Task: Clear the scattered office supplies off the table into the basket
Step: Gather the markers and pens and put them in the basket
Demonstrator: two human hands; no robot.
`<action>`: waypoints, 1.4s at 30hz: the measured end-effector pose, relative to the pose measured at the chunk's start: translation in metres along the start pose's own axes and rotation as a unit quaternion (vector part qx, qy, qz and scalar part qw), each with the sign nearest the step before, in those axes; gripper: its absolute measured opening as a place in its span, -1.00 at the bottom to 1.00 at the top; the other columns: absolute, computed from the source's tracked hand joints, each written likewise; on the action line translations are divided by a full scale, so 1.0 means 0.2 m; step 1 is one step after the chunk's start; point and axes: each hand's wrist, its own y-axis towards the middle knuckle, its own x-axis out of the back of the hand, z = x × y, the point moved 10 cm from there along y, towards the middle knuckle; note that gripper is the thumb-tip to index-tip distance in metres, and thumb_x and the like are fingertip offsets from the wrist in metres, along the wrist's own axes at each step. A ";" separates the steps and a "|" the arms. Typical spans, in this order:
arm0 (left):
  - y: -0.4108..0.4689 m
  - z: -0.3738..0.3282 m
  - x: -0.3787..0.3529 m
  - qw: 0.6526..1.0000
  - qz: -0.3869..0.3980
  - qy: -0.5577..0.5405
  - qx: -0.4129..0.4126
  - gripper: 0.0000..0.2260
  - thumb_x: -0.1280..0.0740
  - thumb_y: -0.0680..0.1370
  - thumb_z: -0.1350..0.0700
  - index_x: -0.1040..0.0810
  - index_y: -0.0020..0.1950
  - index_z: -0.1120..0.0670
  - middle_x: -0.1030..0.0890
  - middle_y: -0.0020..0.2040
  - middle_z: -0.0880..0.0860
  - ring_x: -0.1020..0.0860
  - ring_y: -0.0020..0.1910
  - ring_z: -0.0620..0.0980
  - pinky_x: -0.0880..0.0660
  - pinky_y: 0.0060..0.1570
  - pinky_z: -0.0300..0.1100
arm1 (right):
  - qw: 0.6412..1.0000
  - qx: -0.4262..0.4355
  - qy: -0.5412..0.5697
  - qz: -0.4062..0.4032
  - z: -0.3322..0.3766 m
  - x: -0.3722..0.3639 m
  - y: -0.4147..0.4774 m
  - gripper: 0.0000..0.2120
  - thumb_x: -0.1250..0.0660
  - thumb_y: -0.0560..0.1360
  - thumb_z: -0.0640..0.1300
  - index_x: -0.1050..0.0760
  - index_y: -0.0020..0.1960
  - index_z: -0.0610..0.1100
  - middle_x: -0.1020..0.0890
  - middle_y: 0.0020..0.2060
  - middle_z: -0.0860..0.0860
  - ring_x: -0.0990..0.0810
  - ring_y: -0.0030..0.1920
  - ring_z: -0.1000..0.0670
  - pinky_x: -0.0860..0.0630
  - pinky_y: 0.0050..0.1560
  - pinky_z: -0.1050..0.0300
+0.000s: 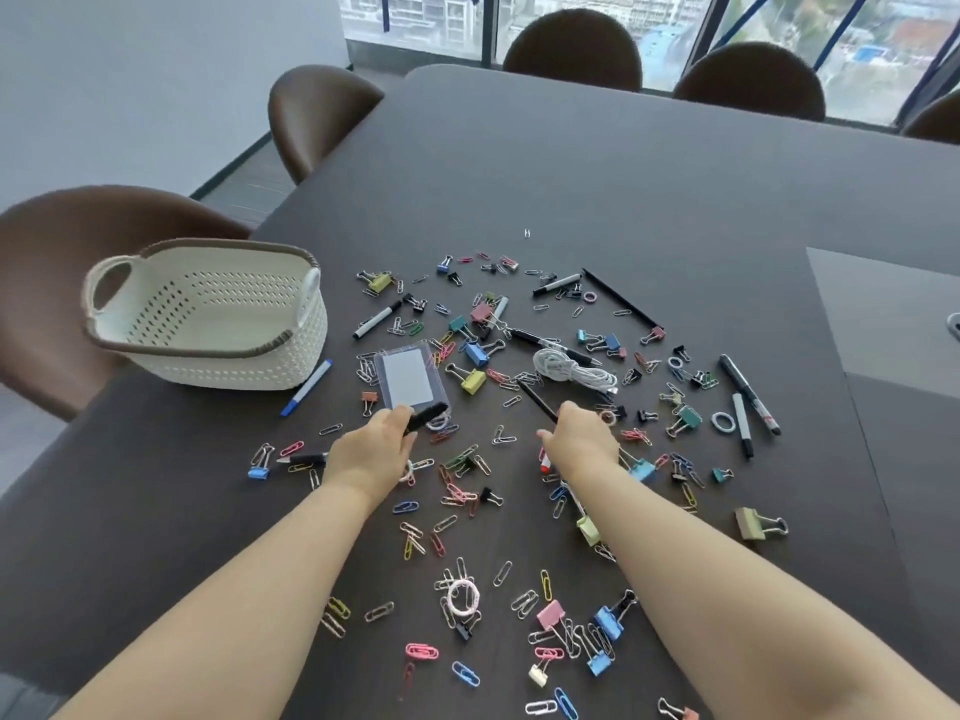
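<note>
**Dark table strewn with clips, a pen in each hand**

Brown chairs [317, 111] ring a dark meeting table [623, 174], with a window [426, 18] beyond its far edge. A cream perforated basket [234, 368] with a brown rim stands at the table's left edge, tilted a little, and a blue-capped marker [306, 389] lies just beside it.

Coloured paper clips [470, 672] and binder clips [472, 380] are spread from the middle of the table to its near edge. Among them are a clear card holder [405, 379], a coiled white cord [569, 368] and two more markers [750, 394] toward the right edge.

The left hand [371, 454] has its fingers curled round a black marker [426, 415], just at the near end of the card holder. The right hand [579, 444], seen from the back, grips a thin black pen [537, 402] that slants away toward the cord. Both hands are low over the scatter, well apart from the basket.
</note>
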 end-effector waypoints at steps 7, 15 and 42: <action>0.01 0.29 -0.03 0.997 0.076 0.024 0.002 -0.68 -0.26 0.53 -0.05 -0.40 0.18 0.10 -0.39 0.14 0.06 -0.53 -0.01 0.14 -0.41 -0.15 -0.08 | 0.997 -0.071 0.041 -0.016 0.05 -0.01 0.00 -0.83 -0.21 0.50 -0.13 -0.31 0.02 -0.19 -0.55 0.07 -0.18 -0.53 0.08 -0.22 -0.42 -0.07 0.02; 0.08 0.38 -0.13 0.981 0.175 0.050 -0.059 -0.77 -0.22 0.54 0.03 -0.43 0.15 0.10 -0.45 0.13 0.08 -0.50 0.07 0.15 -0.43 -0.05 -0.04 | 0.996 -0.040 0.082 0.012 0.38 -0.07 -0.05 -0.90 -0.10 0.49 -0.17 -0.27 -0.02 -0.18 -0.56 0.01 -0.17 -0.45 -0.12 -0.18 -0.35 -0.17 0.07; 0.30 0.57 -0.03 0.995 0.086 -0.020 0.046 -0.74 -0.06 0.57 0.32 -0.27 0.25 0.20 -0.22 0.36 0.13 -0.46 0.17 0.15 -0.40 0.02 -0.04 | 0.995 -0.030 0.092 0.005 0.56 -0.13 -0.10 -0.99 -0.08 0.51 -0.23 -0.24 -0.09 -0.16 -0.50 -0.19 -0.10 -0.44 -0.22 -0.17 -0.29 -0.31 0.09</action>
